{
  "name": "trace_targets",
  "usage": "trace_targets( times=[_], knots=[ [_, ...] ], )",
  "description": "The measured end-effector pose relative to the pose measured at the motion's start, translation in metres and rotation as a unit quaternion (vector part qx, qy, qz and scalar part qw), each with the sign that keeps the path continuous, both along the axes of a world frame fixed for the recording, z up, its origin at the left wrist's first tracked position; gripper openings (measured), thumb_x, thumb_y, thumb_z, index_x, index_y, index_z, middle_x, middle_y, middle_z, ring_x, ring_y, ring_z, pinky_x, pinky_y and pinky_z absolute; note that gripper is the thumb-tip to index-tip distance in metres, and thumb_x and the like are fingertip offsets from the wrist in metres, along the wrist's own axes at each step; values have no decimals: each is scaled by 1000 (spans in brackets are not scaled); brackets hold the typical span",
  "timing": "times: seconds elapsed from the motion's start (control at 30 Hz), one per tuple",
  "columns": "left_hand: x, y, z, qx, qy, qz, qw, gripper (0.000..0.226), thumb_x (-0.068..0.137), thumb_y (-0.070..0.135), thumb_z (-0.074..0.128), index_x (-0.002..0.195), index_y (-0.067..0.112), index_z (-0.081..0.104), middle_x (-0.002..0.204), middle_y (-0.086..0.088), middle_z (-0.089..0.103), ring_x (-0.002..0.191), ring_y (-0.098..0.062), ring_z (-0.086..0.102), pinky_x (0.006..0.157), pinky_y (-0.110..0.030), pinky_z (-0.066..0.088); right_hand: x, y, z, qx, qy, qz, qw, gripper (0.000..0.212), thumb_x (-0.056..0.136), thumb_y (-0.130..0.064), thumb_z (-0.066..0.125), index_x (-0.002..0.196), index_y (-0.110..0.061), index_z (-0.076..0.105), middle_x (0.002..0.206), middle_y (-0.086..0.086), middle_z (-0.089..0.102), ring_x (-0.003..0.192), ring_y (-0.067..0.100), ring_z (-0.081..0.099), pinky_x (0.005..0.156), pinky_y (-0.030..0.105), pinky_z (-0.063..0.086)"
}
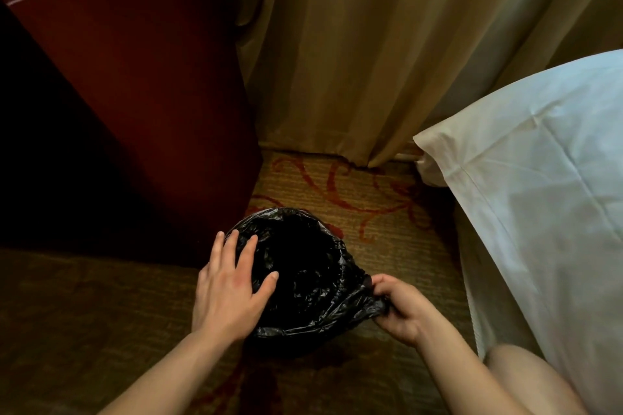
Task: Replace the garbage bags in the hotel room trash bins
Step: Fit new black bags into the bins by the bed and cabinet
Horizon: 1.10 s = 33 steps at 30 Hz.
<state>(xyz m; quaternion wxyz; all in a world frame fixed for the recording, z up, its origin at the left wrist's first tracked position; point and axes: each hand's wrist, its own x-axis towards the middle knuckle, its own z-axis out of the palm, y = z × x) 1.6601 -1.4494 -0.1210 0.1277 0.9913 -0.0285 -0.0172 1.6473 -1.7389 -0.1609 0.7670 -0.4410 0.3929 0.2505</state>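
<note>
Left hand (229, 283) flat, fingers spread and straight, right hand (399, 308) curled, pinching garbage bag (320, 307), both forearms bare

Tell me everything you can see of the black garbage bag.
The black garbage bag is thin, glossy, crinkled plastic. It is spread open over a round bin that it almost wholly hides. Its mouth faces up and its inside is dark. It stands on the patterned carpet. The left hand rests with straight fingers on its near left rim. The right hand pinches a gathered bunch of slack at its right edge.
</note>
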Motion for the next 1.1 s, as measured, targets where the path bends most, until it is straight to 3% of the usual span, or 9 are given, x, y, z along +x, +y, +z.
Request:
trace_targets(
  times=[0.13,0.23,0.37,0.5,0.63,0.77,0.87,0.97,1.1],
  knots=[
    [0,1,0,6,-2,-1,1000,85,83,75,17,155,31,22,165,-4,14,153,-19,-6,116,-48,26,-4,-12,4,148,-8,-77,986,35,81,5,35,105,9,61,99,27,68,73,36,73,56,38,63],
    [0,1,1,6,-3,-2,1000,84,84,75,19,155,29,24,164,-4,16,153,-20,-4,115,-50,28,-8,-17,9,215,-56,-99,970,50,75,4,46,122,19,56,125,34,61,106,44,68,83,47,61],
    [-1,-1,4,-4,5,-1,1000,82,86,71,25,155,28,26,164,-5,17,153,-20,-5,116,-51,26,-12,-19,19,199,-170,4,965,66,65,25,68,128,13,56,130,33,60,123,41,60,101,44,51],
    [-1,-1,6,-8,4,1,1000,82,85,71,27,154,27,28,164,-5,19,153,-20,-5,116,-51,26,-8,-11,25,-39,-200,45,978,32,81,13,69,113,7,67,105,26,72,92,33,73,80,34,62],
    [0,0,3,-4,-3,-1,1000,84,84,74,23,153,27,30,164,-6,20,153,-21,-2,115,-52,28,-4,-10,26,-211,-191,84,955,19,88,-7,73,98,8,65,69,17,67,51,19,63,48,29,55],
    [0,0,3,-4,-3,-1,1000,88,81,77,16,154,28,29,164,-5,18,153,-21,-3,116,-52,27,5,0,10,-379,-181,180,890,27,95,-28,66,90,-2,62,70,6,69,60,20,63,54,37,51],
    [0,-1,3,-9,-2,3,1000,88,81,77,17,153,29,29,164,-5,18,153,-20,-4,116,-51,26,11,6,4,-368,-189,165,896,21,96,-20,63,83,-5,55,92,11,70,76,24,70,66,44,59],
    [-1,-1,3,-12,-2,3,1000,86,82,75,19,153,28,30,164,-5,19,153,-20,-3,116,-50,25,13,10,4,-323,-176,152,917,22,97,-14,61,82,-8,46,70,13,62,47,22,61,51,41,56],
    [1,-1,2,-10,-7,2,1000,86,82,75,19,152,27,34,162,-6,23,153,-21,0,114,-52,28,25,12,5,-155,-56,106,981,11,98,-2,47,91,-11,47,58,3,44,37,10,38,34,22,38]
  ],
)
